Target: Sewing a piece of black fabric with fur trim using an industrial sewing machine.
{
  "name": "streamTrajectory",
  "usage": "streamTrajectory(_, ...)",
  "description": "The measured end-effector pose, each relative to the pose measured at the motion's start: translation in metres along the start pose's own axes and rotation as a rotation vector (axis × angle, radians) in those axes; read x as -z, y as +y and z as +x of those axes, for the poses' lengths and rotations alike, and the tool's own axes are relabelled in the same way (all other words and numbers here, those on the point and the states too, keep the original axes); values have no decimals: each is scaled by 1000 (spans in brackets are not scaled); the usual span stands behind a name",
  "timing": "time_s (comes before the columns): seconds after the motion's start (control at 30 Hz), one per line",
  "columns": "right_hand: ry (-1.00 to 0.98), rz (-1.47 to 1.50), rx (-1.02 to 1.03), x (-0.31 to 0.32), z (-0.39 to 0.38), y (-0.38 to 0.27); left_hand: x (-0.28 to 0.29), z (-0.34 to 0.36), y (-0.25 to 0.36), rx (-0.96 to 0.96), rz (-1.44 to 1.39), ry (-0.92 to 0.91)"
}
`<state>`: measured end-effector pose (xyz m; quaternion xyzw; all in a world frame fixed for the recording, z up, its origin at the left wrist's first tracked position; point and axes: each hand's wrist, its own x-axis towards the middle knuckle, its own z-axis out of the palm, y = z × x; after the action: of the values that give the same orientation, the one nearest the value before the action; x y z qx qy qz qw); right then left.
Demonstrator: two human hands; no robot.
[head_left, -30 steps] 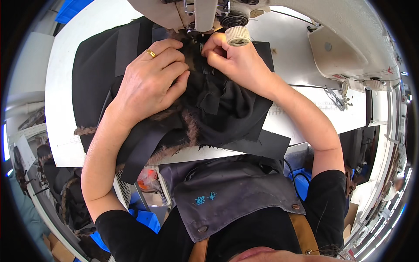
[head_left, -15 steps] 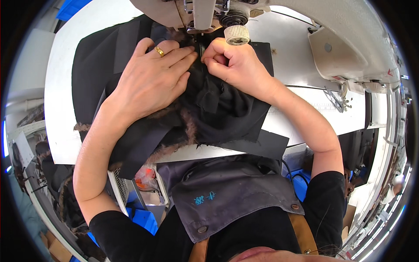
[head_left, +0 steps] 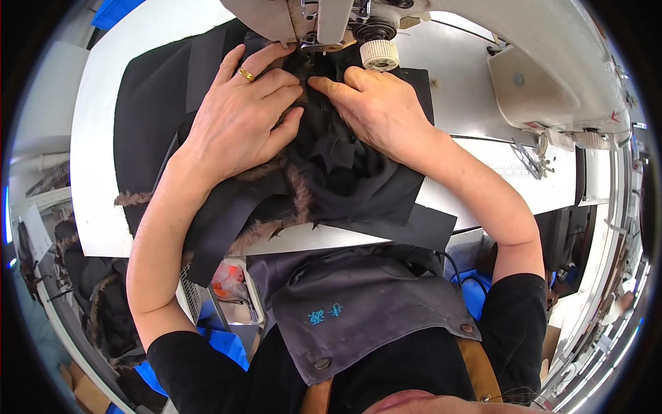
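Black fabric with strips of brown fur trim lies bunched under the head of a sewing machine. My left hand, a gold ring on one finger, lies on the fabric just left of the needle area with its fingers spread. The index fingertip reaches close to the machine foot. My right hand is on the fabric to the right, thumb stretched toward the seam. Its other fingers bend down into the cloth and are partly hidden. The needle itself is hard to make out.
A ribbed white knob sits low beside my right hand. The machine arm curves along the right. Small metal tools lie on the white table. Below its front edge stands a drawer holding a red-orange item.
My left index finger has stretched forward to the machine foot and the fingers have spread. My right hand has gone from a pinch beside the seam to a thumb-out hold, slightly lower.
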<state>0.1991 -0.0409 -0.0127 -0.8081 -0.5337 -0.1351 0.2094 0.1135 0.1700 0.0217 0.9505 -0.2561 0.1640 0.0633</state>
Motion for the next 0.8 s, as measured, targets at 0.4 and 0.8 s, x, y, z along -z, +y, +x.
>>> streamTrajectory(0.4, -21, -63, -8, 2, 0, 9, -9, 6, -1, 12, -34, 101)
streamTrajectory(0.8, -12, -28, -15, 3, 4, 18, -1, 2, -6, -52, 8, -26)
